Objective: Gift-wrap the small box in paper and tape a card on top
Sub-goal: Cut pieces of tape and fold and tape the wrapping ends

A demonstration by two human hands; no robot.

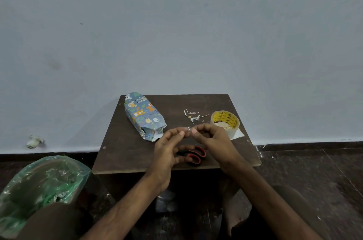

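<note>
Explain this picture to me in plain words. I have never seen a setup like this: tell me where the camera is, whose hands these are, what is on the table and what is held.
There is no machine here. One camera worn on a person's head looks down at their own two bare hands. The left hand and right hand pinch a small clear strip, apparently tape, between their fingertips. On the dark brown wooden table lie a box wrapped in blue animal-print paper, a yellow-cored roll of clear tape that seems to rest partly on a white card, red-handled scissors partly under the hands, and thin paper scraps. A green plastic bag sits beside the table.
</note>
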